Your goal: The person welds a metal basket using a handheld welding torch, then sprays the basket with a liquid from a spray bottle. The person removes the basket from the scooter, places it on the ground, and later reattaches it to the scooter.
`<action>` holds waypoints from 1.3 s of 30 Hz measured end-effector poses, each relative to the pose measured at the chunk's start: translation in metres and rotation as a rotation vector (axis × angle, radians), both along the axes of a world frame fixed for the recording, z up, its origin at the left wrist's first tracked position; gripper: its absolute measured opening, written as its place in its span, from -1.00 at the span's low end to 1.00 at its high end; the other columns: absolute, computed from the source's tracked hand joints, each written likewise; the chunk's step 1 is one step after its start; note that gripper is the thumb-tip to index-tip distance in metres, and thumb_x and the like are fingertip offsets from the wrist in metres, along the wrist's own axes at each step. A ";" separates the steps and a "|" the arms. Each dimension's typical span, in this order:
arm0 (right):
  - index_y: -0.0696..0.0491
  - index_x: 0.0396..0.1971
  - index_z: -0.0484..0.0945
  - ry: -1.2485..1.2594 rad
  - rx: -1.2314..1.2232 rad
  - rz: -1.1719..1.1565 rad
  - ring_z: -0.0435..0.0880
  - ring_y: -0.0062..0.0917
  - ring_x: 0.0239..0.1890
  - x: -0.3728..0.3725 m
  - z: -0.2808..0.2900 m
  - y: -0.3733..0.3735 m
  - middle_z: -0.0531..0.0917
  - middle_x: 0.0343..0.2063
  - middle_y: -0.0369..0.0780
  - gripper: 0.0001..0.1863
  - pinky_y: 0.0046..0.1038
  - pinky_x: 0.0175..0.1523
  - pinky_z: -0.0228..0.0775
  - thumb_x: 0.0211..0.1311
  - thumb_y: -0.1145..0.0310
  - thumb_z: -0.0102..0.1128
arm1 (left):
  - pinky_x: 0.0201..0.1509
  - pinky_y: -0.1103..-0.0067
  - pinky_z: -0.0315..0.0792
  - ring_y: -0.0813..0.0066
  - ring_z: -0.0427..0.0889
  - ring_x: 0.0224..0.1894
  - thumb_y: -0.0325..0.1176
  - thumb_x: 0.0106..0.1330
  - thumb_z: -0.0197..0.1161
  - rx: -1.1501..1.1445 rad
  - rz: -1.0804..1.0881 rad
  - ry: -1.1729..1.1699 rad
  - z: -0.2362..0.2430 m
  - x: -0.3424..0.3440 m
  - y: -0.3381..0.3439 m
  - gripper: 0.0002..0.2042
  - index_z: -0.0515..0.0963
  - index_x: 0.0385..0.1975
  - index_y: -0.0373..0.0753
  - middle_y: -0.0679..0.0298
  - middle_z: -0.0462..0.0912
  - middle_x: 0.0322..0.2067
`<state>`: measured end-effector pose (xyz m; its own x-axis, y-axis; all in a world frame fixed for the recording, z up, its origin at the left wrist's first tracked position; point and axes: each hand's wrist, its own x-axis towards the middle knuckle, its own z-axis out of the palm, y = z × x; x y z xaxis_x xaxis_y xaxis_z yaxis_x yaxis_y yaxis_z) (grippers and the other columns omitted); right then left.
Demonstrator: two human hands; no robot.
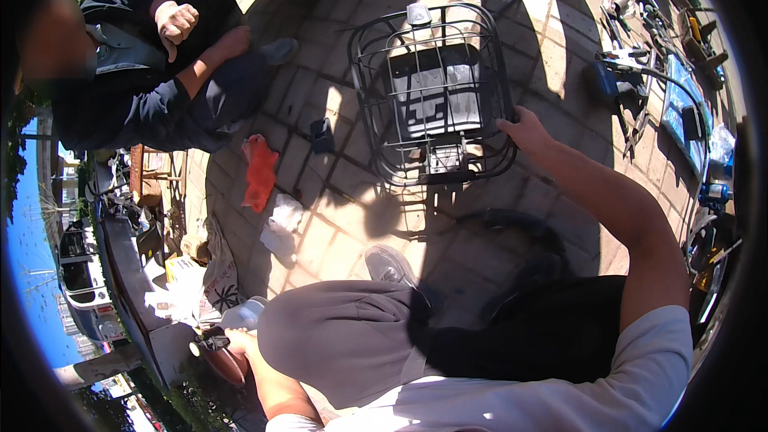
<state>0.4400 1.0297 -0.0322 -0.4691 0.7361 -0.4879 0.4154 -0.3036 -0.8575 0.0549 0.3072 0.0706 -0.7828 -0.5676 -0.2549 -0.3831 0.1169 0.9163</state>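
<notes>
A black metal wire basket stands on the paving ahead of me. My right hand is closed around its near right rim. Through its bars shows a black plastic panel with grey patches. A silvery bracket sits at its near end, and a pale rounded piece at its far end. Low on the left, beside my thigh, my left hand is closed by a dark, brownish-red object whose kind I cannot make out; the fingers are partly hidden.
A seated person is at the left. Between us lie a red cloth, a crumpled white bag and a small dark box. Tools and a blue flat case line the right side. My shoe is nearby.
</notes>
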 end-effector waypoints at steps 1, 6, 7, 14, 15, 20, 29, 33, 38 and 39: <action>0.23 0.08 0.46 0.037 0.008 -0.022 0.62 -0.46 -0.16 -0.005 0.000 0.025 0.65 -0.15 -0.09 -0.49 -0.42 -0.08 0.46 0.21 0.27 0.30 | -0.50 0.55 0.43 0.48 0.51 -0.54 -0.27 0.31 0.23 0.010 0.022 -0.016 -0.006 0.003 -0.004 -0.83 0.45 -0.32 -0.22 0.31 0.53 -0.49; 0.25 0.23 0.35 0.103 0.474 -0.260 0.55 -0.35 0.12 -0.036 0.009 0.097 0.54 0.09 0.02 -0.29 -0.39 0.12 0.39 0.20 0.10 0.31 | -0.47 0.54 0.45 0.47 0.53 -0.50 -0.25 0.32 0.24 0.083 0.069 -0.146 -0.041 0.029 0.002 -0.80 0.45 -0.28 -0.23 0.29 0.55 -0.45; 0.25 0.23 0.34 0.053 0.484 -0.302 0.53 -0.33 0.15 -0.043 0.012 0.097 0.52 0.12 0.03 -0.27 -0.38 0.15 0.37 0.19 0.07 0.32 | -0.46 0.54 0.46 0.46 0.54 -0.50 -0.24 0.32 0.24 0.102 0.072 -0.174 -0.049 0.035 0.006 -0.80 0.45 -0.28 -0.23 0.28 0.56 -0.44; 0.06 0.07 0.38 0.019 -0.346 -0.487 0.38 -0.55 -0.30 -0.071 0.008 0.018 0.45 -0.32 -0.28 -0.30 -0.32 -0.31 0.20 0.13 -0.17 0.28 | -0.41 0.53 0.48 0.44 0.57 -0.45 -0.21 0.33 0.24 0.215 -0.012 -0.431 -0.090 0.069 0.067 -0.76 0.45 -0.23 -0.24 0.26 0.58 -0.39; 0.05 0.06 0.39 -0.007 -0.345 -0.478 0.43 -0.53 -0.30 -0.068 0.004 0.007 0.49 -0.30 -0.27 -0.35 -0.30 -0.29 0.28 0.16 -0.13 0.27 | -0.40 0.53 0.49 0.43 0.57 -0.44 -0.20 0.33 0.24 0.221 -0.044 -0.469 -0.091 0.071 0.081 -0.75 0.45 -0.22 -0.24 0.25 0.58 -0.38; 0.17 -0.17 0.48 0.130 -0.597 -0.341 0.68 -0.38 -0.36 -0.070 -0.010 -0.029 0.62 -0.32 -0.15 -0.74 -0.31 -0.28 0.60 0.25 0.33 0.23 | -0.36 0.52 0.50 0.41 0.59 -0.40 -0.18 0.34 0.25 0.232 -0.322 -0.630 -0.065 0.066 0.175 -0.72 0.45 -0.18 -0.25 0.24 0.60 -0.35; 0.20 -0.40 0.56 0.226 0.095 -0.592 0.59 -0.52 -0.58 -0.010 0.013 0.130 0.62 -0.58 -0.21 -0.76 -0.45 -0.55 0.42 0.25 0.29 0.18 | -0.15 0.64 0.45 0.62 0.59 -0.23 -0.15 0.38 0.23 -0.117 -1.411 -0.334 0.021 -0.024 0.425 -0.69 0.49 -0.01 -0.19 0.30 0.64 -0.18; 0.20 -0.29 0.60 0.110 0.274 -0.616 0.62 -0.57 -0.54 0.072 0.033 0.150 0.64 -0.54 -0.24 -0.73 -0.48 -0.56 0.38 0.26 0.26 0.17 | 0.13 0.55 0.39 0.39 0.56 -0.03 -0.30 0.35 0.25 -0.430 -1.800 0.138 0.020 -0.002 0.533 -0.65 0.46 0.06 -0.33 0.20 0.60 -0.09; 0.18 -0.23 0.65 -0.412 0.212 -0.390 0.69 -0.49 -0.43 0.223 0.022 0.108 0.69 -0.49 -0.19 -0.65 -0.40 -0.37 0.51 0.16 0.18 0.24 | 0.31 0.30 0.25 0.02 0.38 0.20 -0.37 0.19 0.33 -0.840 -2.158 0.981 0.003 0.076 0.605 -0.55 0.43 0.07 -0.33 0.02 0.45 0.11; 0.18 -0.21 0.66 -0.521 0.286 -0.331 0.69 -0.45 -0.46 0.249 0.015 0.091 0.70 -0.51 -0.14 -0.62 -0.34 -0.35 0.55 0.13 0.17 0.26 | 0.33 0.26 0.22 0.00 0.33 0.24 -0.37 0.15 0.36 -0.862 -2.199 1.112 -0.003 0.091 0.611 -0.52 0.43 0.08 -0.32 0.03 0.41 0.16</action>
